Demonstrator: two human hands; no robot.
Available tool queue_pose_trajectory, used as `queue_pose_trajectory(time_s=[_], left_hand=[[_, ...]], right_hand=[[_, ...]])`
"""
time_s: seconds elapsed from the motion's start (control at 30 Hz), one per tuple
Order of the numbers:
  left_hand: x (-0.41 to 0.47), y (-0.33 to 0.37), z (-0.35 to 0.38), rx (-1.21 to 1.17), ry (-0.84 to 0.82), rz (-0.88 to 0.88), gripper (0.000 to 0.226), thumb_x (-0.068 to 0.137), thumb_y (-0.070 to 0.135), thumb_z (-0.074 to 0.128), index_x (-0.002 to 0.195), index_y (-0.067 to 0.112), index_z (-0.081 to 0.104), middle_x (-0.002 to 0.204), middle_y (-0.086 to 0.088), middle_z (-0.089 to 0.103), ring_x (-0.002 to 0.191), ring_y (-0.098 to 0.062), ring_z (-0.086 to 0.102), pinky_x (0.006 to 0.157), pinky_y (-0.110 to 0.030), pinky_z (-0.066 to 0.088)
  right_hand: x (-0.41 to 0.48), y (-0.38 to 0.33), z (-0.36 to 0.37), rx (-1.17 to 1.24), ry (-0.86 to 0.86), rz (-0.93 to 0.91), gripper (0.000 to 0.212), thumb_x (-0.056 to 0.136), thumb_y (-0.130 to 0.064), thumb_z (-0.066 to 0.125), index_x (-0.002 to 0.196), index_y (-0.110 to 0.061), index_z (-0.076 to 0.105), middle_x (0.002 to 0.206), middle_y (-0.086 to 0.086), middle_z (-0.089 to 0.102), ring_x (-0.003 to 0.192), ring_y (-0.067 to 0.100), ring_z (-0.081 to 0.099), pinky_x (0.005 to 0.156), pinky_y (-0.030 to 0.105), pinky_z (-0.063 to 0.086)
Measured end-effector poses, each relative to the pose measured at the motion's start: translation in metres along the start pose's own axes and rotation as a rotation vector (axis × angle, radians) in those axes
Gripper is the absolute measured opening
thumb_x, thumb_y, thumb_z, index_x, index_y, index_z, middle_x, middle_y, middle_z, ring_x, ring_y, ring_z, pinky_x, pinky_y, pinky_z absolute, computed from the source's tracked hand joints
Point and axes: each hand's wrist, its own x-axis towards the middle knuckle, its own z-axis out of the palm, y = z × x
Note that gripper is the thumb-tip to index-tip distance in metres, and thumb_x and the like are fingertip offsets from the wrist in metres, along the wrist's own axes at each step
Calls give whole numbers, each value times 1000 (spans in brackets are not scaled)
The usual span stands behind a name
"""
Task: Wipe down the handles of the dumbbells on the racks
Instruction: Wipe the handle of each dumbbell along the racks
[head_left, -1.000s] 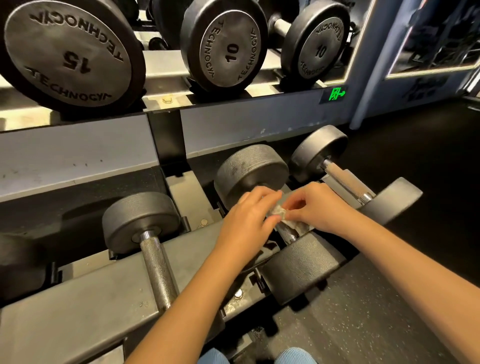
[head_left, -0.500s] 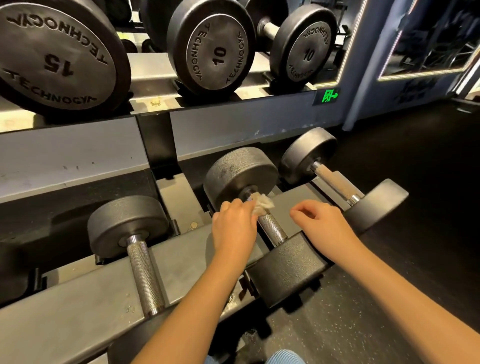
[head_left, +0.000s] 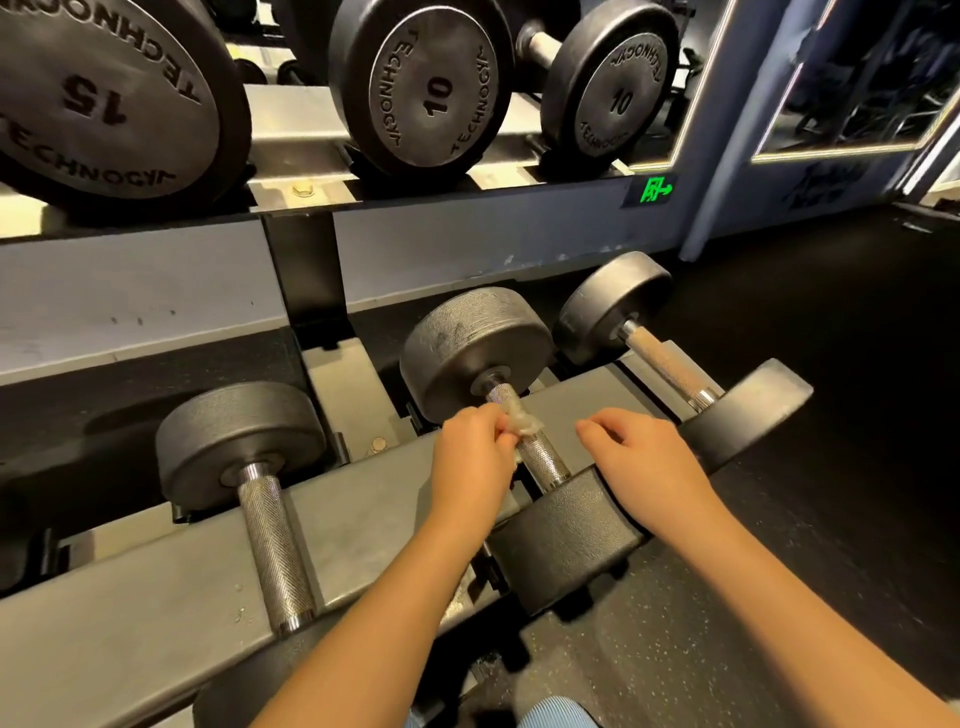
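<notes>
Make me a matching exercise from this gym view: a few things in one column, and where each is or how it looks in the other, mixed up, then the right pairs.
Column one:
1. wipe
2. dumbbell marked 15
3. exit sign
4. floor

Column two:
A. dark and speckled
B. on the upper rack, far left
C. against the middle lower handle
D. glowing green

Pairs: 1-C, 2-B, 3-D, 4-A.
</notes>
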Motion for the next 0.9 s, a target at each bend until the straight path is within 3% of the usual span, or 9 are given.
queue_pose_trajectory(time_s=[0.2,0.37,0.53,0.63,0.73,0.83,0.9], left_hand=[[14,-2,-3,-127,128,-157,11,90,14,59,85,10,67,80,-1,64,76,-15,59,59,-24,39],[4,0,-3,-129,-28,-145,16,89,17,63,74,10,61,71,5,57,68,-8,52,53,-19,35],[-2,3,-5,-151,-99,-112,19,88,20,65,80,4,65,76,-4,64,71,-15,58,57,-14,40],[7,3,-9,-177,-23,-133,16,88,20,65,76,9,65,71,1,61,68,-12,59,60,-24,47],[14,4,-13,-157,52,-107,13,91,18,61,83,11,67,73,8,57,67,-4,52,53,-12,37],[9,6,-9,-93,-19,-64,8,89,16,64,89,13,71,91,2,59,83,-12,57,64,-16,39],[2,8,-8,-65,-96,-33,7,87,15,65,88,14,72,95,0,59,86,-16,57,71,-22,42]], right_hand=[[-2,-1,0,-6,2,17,38,97,-35,44,68,-13,55,62,0,50,63,14,50,58,31,36],[-3,-3,-2,11,4,26,34,97,-35,45,77,-14,63,68,1,57,66,15,53,60,30,39],[-4,-5,-3,17,7,36,35,97,-33,45,87,-9,68,71,7,60,61,13,49,58,28,37],[-4,-6,-3,24,15,38,38,97,-32,45,89,-3,68,76,13,62,61,15,48,59,30,37],[-4,-6,-3,22,7,43,38,97,-31,45,90,-1,67,71,14,58,58,15,45,57,30,35],[-4,-4,-3,-1,-6,71,36,97,-33,44,81,-8,64,64,4,52,58,13,45,58,29,36],[-3,-3,-3,-33,-25,99,34,98,-37,41,80,-16,61,72,-2,57,68,14,53,63,30,40]])
